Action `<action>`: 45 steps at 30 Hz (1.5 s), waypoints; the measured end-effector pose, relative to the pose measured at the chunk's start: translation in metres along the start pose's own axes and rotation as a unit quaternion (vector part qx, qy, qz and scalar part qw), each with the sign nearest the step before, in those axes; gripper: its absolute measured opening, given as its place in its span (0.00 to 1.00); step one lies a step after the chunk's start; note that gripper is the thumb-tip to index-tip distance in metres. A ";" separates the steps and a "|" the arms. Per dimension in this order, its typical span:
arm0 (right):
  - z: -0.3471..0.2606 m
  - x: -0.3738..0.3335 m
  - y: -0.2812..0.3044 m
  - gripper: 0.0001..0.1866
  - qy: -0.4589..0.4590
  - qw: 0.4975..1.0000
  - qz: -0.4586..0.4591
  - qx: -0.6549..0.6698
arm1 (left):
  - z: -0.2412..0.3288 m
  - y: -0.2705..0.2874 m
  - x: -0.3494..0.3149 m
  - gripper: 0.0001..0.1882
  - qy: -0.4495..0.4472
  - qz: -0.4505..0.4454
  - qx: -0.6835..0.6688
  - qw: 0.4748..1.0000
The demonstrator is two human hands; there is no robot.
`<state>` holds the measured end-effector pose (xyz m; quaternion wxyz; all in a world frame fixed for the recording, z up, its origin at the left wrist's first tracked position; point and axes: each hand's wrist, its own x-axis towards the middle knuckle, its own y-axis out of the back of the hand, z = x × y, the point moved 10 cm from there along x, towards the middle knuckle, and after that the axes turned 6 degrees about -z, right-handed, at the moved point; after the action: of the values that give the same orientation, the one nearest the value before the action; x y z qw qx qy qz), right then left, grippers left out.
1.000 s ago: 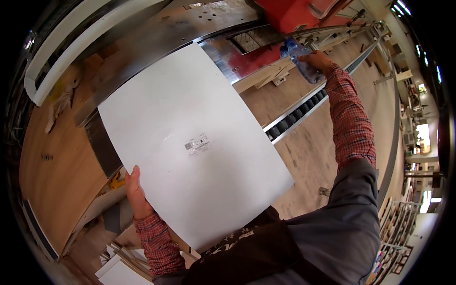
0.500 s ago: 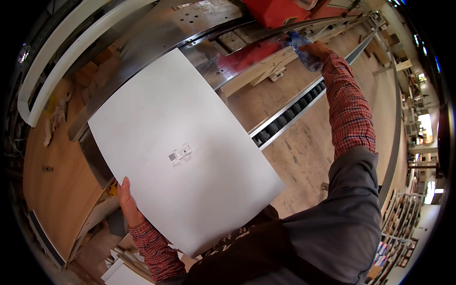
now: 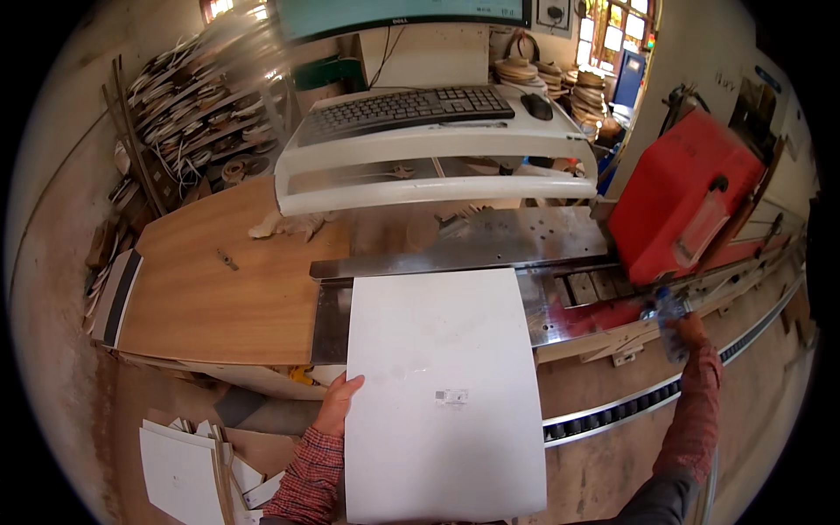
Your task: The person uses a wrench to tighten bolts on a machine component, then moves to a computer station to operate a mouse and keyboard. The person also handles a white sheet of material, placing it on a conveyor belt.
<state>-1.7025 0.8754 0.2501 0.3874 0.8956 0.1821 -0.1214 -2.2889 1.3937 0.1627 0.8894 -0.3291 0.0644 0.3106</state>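
Note:
A large white rectangular panel [image 3: 442, 341] with a small printed label fills the middle in front of me. My left hand [image 3: 337, 406] grips its left edge, thumb on the face, with the other fingers hidden behind. The panel's far end overlaps the metal machine bed [image 3: 331, 325]. Out to the right, my right hand [image 3: 692, 331] is wrapped round a clear, bluish plastic bottle [image 3: 670, 325]. The bottle is tilted, its top toward the machine bed, beside a red machine housing [image 3: 687, 197].
A wooden table [image 3: 236, 289] adjoins the bed on the left, with a cloth on it. Above the bed stands a white shelf [image 3: 437, 153] with keyboard [image 3: 411, 109] and mouse [image 3: 536, 106]. A roller rail [image 3: 612, 411] runs lower right. White panels [image 3: 179, 477] lean lower left.
My view has swung up and levelled, bringing the keyboard shelf and screen into sight. My left hand still holds the panel and my right hand still holds the bottle near the red housing.

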 end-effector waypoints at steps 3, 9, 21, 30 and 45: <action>-0.063 -0.053 -0.049 0.28 -0.040 0.996 -0.062 -0.049 | 0.009 0.004 -0.010 0.22 -0.020 0.015 0.003 1.000; -0.102 -0.097 -0.099 0.29 0.087 0.986 -0.137 -0.020 | 0.003 -0.005 0.002 0.22 -0.020 -0.018 -0.011 1.000; -0.361 -0.248 -0.307 0.31 0.464 0.844 -0.252 0.093 | -0.002 -0.007 0.006 0.22 -0.022 -0.040 -0.045 0.998; -0.551 -0.334 -0.580 0.36 0.598 0.749 -0.287 -0.007 | -0.001 -0.004 0.004 0.20 -0.086 -0.039 -0.046 0.995; -0.576 -0.179 -0.712 0.45 0.354 0.925 -0.133 -0.021 | -0.079 0.037 0.022 0.31 -0.164 -0.159 0.240 0.944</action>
<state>-2.1192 1.7102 0.2379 0.2961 0.8394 0.4278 0.1572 -2.2863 1.3775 0.0738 0.9781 -0.0565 -0.0629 0.1903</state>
